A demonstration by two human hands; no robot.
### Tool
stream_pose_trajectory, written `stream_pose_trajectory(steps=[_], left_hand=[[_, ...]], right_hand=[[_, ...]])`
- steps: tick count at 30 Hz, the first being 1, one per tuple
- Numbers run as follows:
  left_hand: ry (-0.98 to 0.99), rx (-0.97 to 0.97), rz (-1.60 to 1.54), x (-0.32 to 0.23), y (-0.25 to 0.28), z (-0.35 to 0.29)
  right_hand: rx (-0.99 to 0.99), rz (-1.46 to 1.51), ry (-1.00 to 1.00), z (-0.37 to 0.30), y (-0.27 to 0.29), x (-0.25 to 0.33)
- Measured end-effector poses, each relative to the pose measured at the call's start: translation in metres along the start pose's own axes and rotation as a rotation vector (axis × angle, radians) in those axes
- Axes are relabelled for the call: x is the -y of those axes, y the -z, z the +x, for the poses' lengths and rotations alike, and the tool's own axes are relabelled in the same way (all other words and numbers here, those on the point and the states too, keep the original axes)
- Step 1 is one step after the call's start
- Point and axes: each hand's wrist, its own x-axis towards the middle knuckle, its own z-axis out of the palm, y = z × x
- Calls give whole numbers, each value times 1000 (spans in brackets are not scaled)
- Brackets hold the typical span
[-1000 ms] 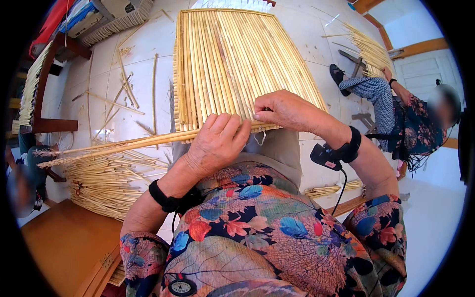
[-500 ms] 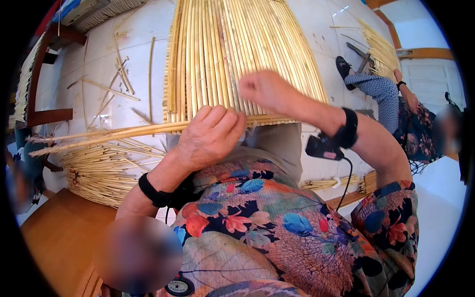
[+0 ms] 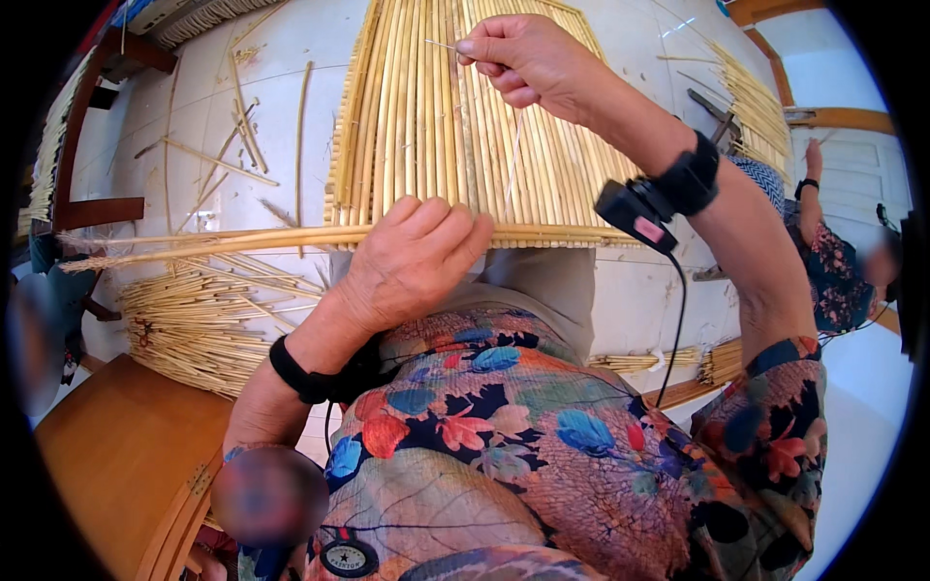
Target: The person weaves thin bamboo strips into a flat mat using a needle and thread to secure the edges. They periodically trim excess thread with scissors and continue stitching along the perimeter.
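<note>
A mat of straight yellow reed stalks (image 3: 426, 116) lies on the floor and reaches onto my lap. A bundle of stalks (image 3: 242, 239) runs across its near edge. My left hand (image 3: 412, 261) lies palm down on that bundle and the mat edge. My right hand (image 3: 518, 60) is raised over the mat, fingers pinched on a thin needle (image 3: 441, 44) with a pale thread (image 3: 513, 155) that runs down to the near edge.
A heap of loose stalks (image 3: 194, 324) lies left of my lap, with scattered stalks (image 3: 228, 136) on the white floor beyond. A wooden stool (image 3: 107, 465) stands at lower left. Another person (image 3: 823, 252) sits at the right beside more stalk bundles (image 3: 751, 107).
My right hand has lifted from the mat's near edge up and away, and has drawn the thread out. My left hand has stayed on the cross bundle.
</note>
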Motion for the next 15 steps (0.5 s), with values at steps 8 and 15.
stream_pose_trajectory(steps=[8,15], left_hand=[[77,81,-5,-5,-2,-4],[68,74,2,-15,-9,4]], right_hand=[[-65,-28,-17,-2,-12,-3],[-96,76,-18,7,-23,-9]])
